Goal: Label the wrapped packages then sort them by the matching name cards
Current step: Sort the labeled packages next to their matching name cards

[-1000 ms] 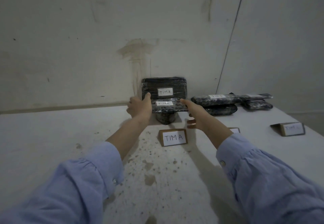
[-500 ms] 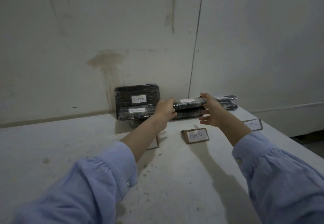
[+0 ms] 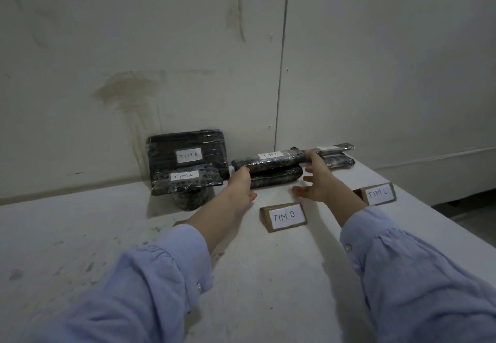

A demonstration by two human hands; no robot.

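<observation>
Squaring the top TIM B package (image 3: pixel 271 158) on the lower package (image 3: pixel 279 179), at 12 o'clock from the TIM B card (image 3: pixel 285 216), seems your aim: left hand (image 3: pixel 240 185) at its 9 o'clock end, grip impossible to tell, right hand (image 3: pixel 318 181) at 3 o'clock, fingers (image 3: pixel 315 159) splayed apart.

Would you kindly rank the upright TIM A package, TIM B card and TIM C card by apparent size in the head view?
Upright TIM A package; then TIM B card and TIM C card, alike, B nearer: unranked.

A dark wrapped package (image 3: pixel 271 159), label seemingly TIM B, lies atop a second package (image 3: pixel 276 179). Both sit behind the TIM B card (image 3: pixel 285 216).
</observation>
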